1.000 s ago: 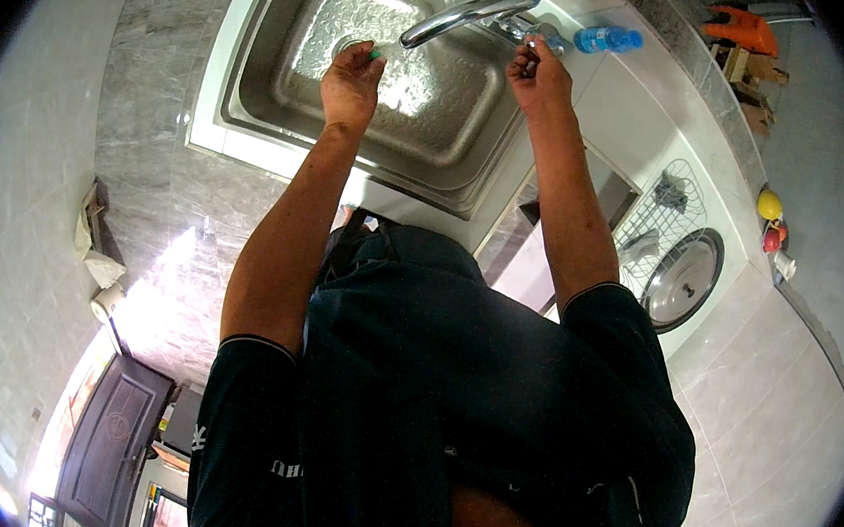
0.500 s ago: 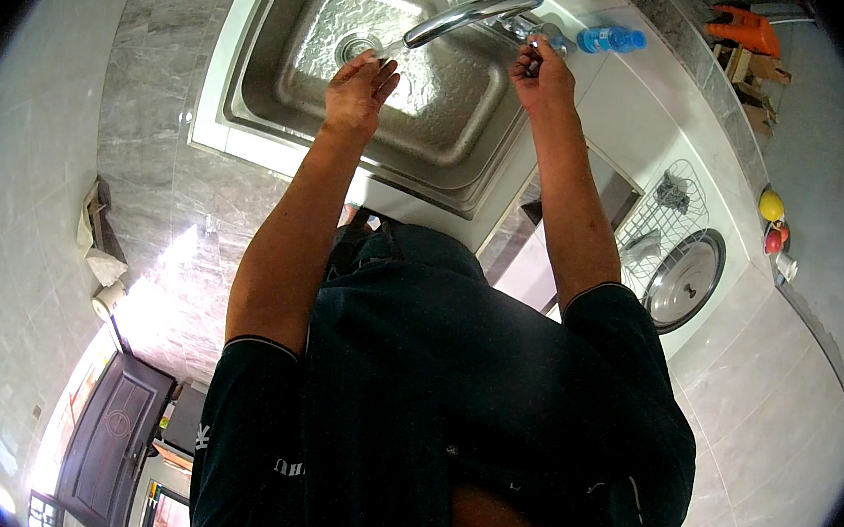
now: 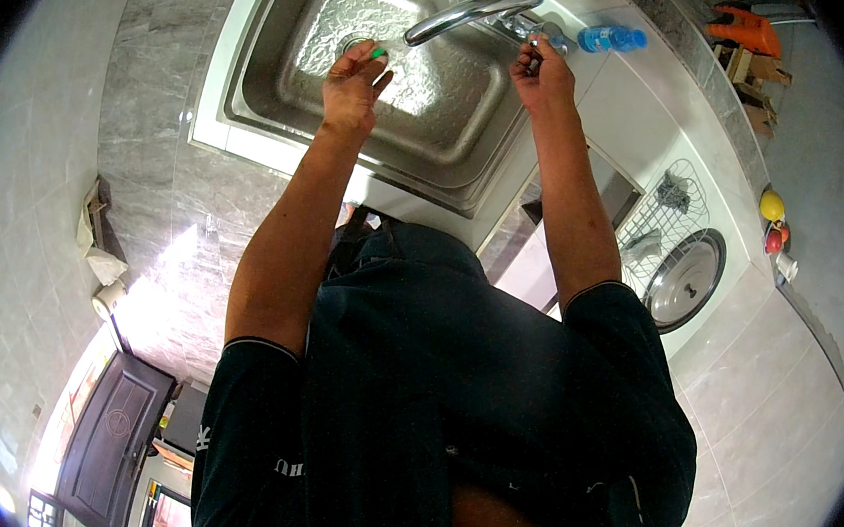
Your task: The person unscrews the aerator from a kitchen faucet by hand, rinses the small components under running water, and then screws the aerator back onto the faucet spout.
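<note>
Over the stainless steel sink [image 3: 471, 139], my left hand [image 3: 348, 87] is closed, with a small bright green object [image 3: 380, 54] showing at its fingertips. Its kind is too small to make out. The curved chrome faucet [image 3: 471, 14] reaches across the basin, its spout end just right of that hand. A pale streak near the spout looks like water. My right hand [image 3: 543, 74] is closed at the faucet's base, its fingertips pinching the faucet handle [image 3: 535, 41], which they partly cover.
Right of the faucet lies a clear bottle with a blue label [image 3: 611, 39]. Farther right on the counter are a wire rack [image 3: 673, 203] and a round glass lid [image 3: 687, 282]. Yellow and red round items [image 3: 771, 205] lie beyond the counter edge, below an orange object [image 3: 745, 31].
The fingers of my left hand have turned and curled, bringing the green object into sight. My right hand stays at the faucet handle.
</note>
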`<state>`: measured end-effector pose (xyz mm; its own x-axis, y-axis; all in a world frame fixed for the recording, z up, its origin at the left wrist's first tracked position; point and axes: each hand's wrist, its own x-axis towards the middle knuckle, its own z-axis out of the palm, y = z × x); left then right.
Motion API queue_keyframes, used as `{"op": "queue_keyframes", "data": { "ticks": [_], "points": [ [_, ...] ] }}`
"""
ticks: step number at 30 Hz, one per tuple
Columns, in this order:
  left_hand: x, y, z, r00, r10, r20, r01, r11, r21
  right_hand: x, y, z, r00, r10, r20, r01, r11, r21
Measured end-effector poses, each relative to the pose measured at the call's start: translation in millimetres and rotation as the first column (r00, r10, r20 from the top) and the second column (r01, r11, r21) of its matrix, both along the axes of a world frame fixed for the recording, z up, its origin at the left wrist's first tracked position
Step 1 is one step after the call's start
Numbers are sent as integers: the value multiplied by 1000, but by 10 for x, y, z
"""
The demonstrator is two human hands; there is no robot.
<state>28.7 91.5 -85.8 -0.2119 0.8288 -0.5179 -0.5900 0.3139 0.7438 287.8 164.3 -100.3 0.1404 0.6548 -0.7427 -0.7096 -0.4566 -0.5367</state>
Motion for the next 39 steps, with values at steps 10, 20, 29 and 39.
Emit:
{"op": "queue_keyframes", "data": {
  "ticks": [10, 20, 29, 39],
  "points": [
    [-2, 59, -28, 930, -97, -354, 163, 974, 159, 10, -11, -22, 1000, 10, 19, -10, 1000, -8],
    [-49, 123, -122, 801, -31, -597, 195, 957, 213, -32, -8, 71, 1000, 11, 26, -11, 1000, -12],
    [-180, 20, -53, 867, -57, -495, 132, 984, 119, -84, -111, -196, 994, 54, 99, -57, 998, 29],
    [-201, -235, 195, 823, -160, -545, 201, 979, 17, 246, -448, -874, 824, 195, 531, -348, 915, 204]
  ]
}}
